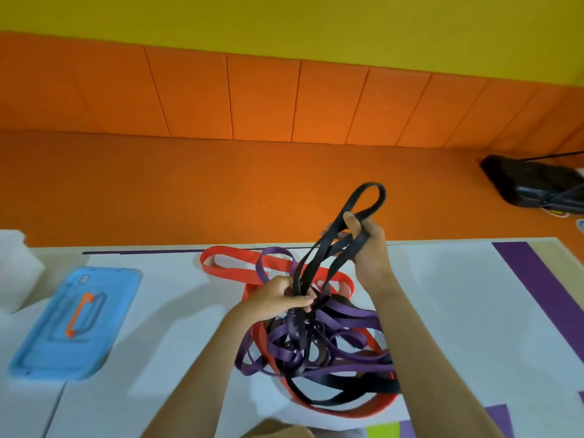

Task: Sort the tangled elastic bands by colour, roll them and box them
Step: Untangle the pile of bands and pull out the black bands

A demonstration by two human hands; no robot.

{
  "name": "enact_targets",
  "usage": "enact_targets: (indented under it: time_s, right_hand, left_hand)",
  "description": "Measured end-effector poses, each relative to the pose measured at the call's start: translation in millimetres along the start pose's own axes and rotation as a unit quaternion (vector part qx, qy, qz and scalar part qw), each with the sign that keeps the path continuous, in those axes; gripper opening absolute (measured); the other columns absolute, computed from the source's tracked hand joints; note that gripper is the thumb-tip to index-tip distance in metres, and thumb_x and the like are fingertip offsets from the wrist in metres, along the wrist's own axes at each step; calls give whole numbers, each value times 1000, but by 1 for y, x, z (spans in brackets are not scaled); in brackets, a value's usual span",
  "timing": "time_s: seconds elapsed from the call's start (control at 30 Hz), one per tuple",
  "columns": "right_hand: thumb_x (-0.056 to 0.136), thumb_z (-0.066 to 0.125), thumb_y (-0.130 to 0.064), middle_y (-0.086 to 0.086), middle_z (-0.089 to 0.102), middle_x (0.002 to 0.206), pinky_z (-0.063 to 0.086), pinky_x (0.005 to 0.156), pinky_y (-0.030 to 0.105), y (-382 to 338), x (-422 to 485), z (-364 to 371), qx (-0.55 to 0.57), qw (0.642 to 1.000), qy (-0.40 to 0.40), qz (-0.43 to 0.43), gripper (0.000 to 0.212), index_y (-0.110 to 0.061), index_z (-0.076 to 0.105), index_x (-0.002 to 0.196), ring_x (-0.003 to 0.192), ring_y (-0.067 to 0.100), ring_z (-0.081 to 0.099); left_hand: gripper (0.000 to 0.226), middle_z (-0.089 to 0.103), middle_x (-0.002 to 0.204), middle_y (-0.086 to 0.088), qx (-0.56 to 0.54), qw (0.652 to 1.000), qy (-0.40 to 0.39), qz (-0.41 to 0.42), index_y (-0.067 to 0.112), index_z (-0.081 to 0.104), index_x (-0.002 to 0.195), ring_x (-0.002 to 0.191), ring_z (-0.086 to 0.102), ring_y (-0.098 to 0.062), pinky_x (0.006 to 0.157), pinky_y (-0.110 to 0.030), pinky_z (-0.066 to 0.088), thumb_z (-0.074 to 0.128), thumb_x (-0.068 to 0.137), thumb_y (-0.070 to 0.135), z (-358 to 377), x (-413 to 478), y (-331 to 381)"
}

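Note:
A tangle of red, purple and black elastic bands (319,352) lies on the white table (442,311) in front of me. My right hand (368,245) grips a bunch of black band strands (357,203) and holds them up above the pile, a loop sticking out past my fingers. My left hand (278,298) grips the same black strands lower down, just above the tangle. A red band (230,270) spreads out at the far side of the pile. Purple bands (347,317) weave through the middle.
A blue lid with an orange handle (76,324) lies on the table at the left. A white block (15,273) sits at the far left edge. A black bag (534,181) lies on the orange floor at the right. Purple tape strips (537,279) mark the table's right side.

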State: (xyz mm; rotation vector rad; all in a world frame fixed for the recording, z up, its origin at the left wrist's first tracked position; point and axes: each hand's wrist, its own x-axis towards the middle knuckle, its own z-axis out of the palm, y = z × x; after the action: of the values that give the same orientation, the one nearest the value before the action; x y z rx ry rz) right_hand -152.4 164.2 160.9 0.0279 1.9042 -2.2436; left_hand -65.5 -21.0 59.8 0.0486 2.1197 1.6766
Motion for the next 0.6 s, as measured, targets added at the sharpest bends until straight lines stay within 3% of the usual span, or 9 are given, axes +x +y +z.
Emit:
enact_targets:
  time_s: [0.07,0.13,0.17,0.23,0.3,0.4,0.53,0.6]
  right_hand:
    - [103,62,-33,19,76,103,66,73,46,11,1,-12,-34,998,55,17,23,-10,64,100,83,29,76]
    - [108,56,-15,22,74,112,67,67,41,24,5,-27,-78,994,76,25,12,-9,66,107,92,29,78]
    - [107,56,-9,22,74,114,67,66,39,31,5,-34,-86,992,80,42,12,-7,68,108,99,30,77]
    - [103,64,-9,21,77,114,67,78,43,46,2,-45,-116,988,65,84,9,-7,73,104,108,33,75]
    - [100,73,-20,13,80,112,65,90,44,61,-3,-53,-154,979,-4,131,9,-13,77,104,108,26,77]
    - [91,84,-38,0,78,117,63,89,30,81,-13,-58,-211,945,-168,187,36,-25,74,123,113,14,75]
    - [88,87,-29,-15,77,105,60,89,25,96,-15,-51,-325,882,-245,238,43,-28,73,129,100,10,70]
    - [92,82,-25,-14,73,117,59,80,18,101,-11,-45,-400,847,-264,229,45,-19,69,135,100,8,68]
  left_hand:
    - [21,77,80,0,6,999,34,10,14,73,107,84,72,-27,89,-40,54,70,100,34,-6,-9,1]
    - [27,69,70,10,12,996,91,21,19,70,109,72,66,-14,77,-36,52,68,97,43,-16,-19,6]
    - [20,69,71,15,13,992,123,28,25,70,110,69,64,-5,74,-31,50,69,98,41,-23,-23,10]
    - [10,70,81,27,55,981,182,39,36,69,111,75,64,8,71,-23,45,70,101,33,-39,-31,17]
    - [10,69,85,28,121,968,215,42,36,67,109,79,62,9,68,-22,41,68,102,30,-55,-40,26]
    - [8,58,74,6,204,948,239,42,28,62,96,66,53,-11,63,-34,34,64,103,24,-74,-54,40]
    - [26,53,65,4,290,918,266,43,33,54,84,56,49,-17,55,-35,31,62,104,18,-89,-75,57]
    - [20,57,64,1,314,904,287,48,30,58,90,57,57,-21,53,-35,33,62,105,18,-94,-84,66]
